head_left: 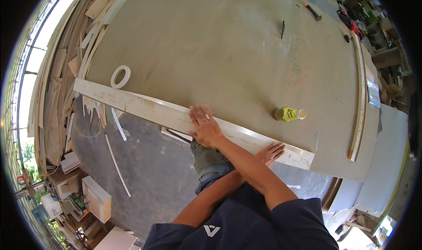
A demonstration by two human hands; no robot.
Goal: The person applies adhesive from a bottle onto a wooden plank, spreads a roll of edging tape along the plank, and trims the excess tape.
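A long white board (pixel 147 111) with brownish smears lies along the near edge of the large table (pixel 198 48), and a thin white strip runs along its far side. My forearms cross over each other. My right hand (pixel 204 126) rests near the middle of the board, its fingers stretched out and slightly spread. Farther right, my left hand (pixel 269 153) lies on the board near its right end, with its fingers stretched out across it; the forearm of my right arm passes just in front of the left wrist. Neither hand is seen wrapped round anything.
A white ring-shaped roll (pixel 120 77) lies near the board's left end. On the table are a yellow-green bottle (pixel 289 114), a pen-like black object (pixel 282 29), a dark tool with a red tip (pixel 313 12) and a long wooden strip (pixel 358 96). Timber boards (pixel 55 100) are stacked at left.
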